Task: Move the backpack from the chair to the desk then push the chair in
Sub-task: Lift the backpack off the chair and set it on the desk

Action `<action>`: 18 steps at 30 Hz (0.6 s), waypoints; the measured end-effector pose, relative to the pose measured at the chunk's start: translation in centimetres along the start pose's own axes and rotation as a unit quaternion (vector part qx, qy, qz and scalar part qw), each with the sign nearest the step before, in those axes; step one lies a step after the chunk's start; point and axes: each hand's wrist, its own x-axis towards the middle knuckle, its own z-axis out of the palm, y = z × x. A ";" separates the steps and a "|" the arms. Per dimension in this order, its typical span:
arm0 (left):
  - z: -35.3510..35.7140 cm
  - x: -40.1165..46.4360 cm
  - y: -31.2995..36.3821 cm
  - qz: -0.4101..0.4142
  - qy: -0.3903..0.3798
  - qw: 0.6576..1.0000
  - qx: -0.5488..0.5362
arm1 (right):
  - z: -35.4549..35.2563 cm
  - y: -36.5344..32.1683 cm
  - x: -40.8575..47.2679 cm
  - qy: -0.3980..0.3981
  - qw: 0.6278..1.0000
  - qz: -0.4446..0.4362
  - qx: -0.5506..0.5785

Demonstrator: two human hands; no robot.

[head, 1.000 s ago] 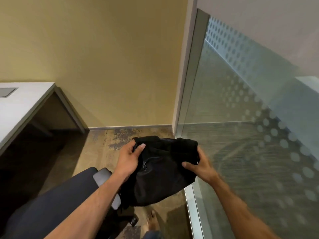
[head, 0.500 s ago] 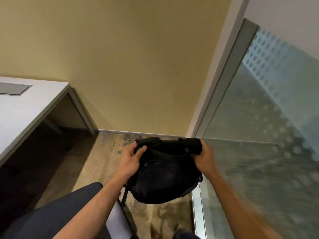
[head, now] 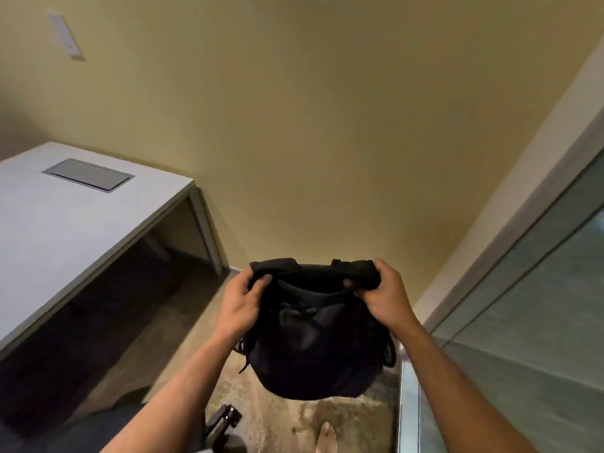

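A black backpack [head: 313, 341] hangs in the air in front of me, above the floor, held by its top edge. My left hand [head: 242, 299] grips the top left corner and my right hand [head: 385, 295] grips the top right corner. The white desk [head: 49, 230] stands to the left, its top well apart from the bag. Of the chair [head: 222, 423], only a dark arm or base part shows at the bottom edge, mostly hidden behind my left forearm.
A grey cable flap [head: 88, 174] is set into the desk top. A yellow wall [head: 310, 125] lies straight ahead. A frosted glass partition [head: 523, 322] with a metal frame runs along the right. My bare foot [head: 327, 436] stands on the patterned carpet.
Both hands have lifted the backpack higher and off the chair. My view has tilted up and turned left, so more of the desk top shows and the chair has dropped nearly out of sight.
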 end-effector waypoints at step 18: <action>-9.0 14.1 0.3 0.017 0.237 0.971 0.036 | 14.1 -6.6 22.8 -0.148 0.983 -0.091 0.059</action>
